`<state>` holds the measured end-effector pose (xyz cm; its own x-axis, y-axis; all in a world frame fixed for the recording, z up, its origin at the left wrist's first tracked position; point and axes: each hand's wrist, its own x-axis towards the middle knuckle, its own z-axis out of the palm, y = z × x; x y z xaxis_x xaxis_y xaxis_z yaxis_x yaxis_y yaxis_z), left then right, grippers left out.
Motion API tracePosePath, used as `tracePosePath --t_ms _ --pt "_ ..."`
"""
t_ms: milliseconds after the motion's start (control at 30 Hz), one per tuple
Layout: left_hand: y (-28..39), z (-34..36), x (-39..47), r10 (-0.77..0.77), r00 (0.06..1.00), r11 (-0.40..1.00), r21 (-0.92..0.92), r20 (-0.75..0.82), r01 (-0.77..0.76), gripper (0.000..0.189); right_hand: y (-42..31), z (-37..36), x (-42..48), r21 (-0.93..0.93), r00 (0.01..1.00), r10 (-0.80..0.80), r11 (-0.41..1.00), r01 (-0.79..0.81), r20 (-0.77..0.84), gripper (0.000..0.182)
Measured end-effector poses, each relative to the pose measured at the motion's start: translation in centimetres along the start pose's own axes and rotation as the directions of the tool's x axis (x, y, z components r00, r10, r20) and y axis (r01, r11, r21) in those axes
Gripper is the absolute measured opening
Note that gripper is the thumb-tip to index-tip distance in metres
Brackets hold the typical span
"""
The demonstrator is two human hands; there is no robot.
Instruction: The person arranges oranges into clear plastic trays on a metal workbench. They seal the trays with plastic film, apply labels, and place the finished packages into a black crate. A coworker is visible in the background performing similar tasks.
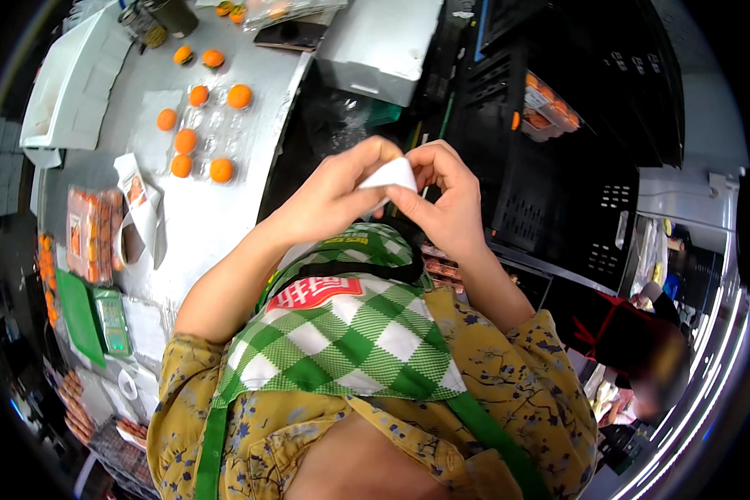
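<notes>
A small white piece of paper (392, 177), bent over at the top, is pinched between both hands in front of the apron. My left hand (340, 187) grips it from the left, and my right hand (447, 194) has thumb and fingers on its right edge. To the left, on a metal table (206, 231), several orange persimmons (185, 141) lie in and around a clear plastic tray (215, 132). Nearer to me is a curled strip of printed labels (140, 200), beside packed orange fruit (92, 231) in clear plastic.
Foam boxes stand at the far left (78, 87) and top centre (375, 56). A dark phone (290, 35) lies near the table's edge. Black plastic crates (562, 194) fill the right, with a fruit pack (547, 107) on them. A green board (80, 315) lies left; another person (631, 337) is at right.
</notes>
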<state>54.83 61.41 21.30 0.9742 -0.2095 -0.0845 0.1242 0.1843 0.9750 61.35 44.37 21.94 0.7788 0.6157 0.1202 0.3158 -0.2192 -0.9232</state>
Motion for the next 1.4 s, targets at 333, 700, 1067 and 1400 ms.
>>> tracePosePath --t_ms 333,700,1067,1400 --pt "-3.0 4.5 1.3 -0.027 1.0 0.998 0.054 0.013 0.026 0.028 -1.3 -4.5 -2.1 -0.307 0.939 -0.322 0.912 0.273 -0.121 0.017" --pt "-8.2 4.2 18.1 -0.119 0.933 0.605 0.72 -0.339 0.339 0.041 10.2 -15.8 3.5 -0.025 0.875 0.46 0.883 -0.469 -0.153 0.026" --pt "-5.6 9.1 21.5 -0.133 0.953 0.625 0.723 -0.273 0.295 0.029 22.4 -20.9 4.8 0.058 0.973 0.228 0.972 -0.229 0.021 0.038" --pt "-11.2 10.2 29.7 -0.253 0.959 0.598 0.8 0.129 0.05 0.032 18.5 -18.8 5.2 0.307 0.953 0.293 0.916 -0.256 -0.079 0.021"
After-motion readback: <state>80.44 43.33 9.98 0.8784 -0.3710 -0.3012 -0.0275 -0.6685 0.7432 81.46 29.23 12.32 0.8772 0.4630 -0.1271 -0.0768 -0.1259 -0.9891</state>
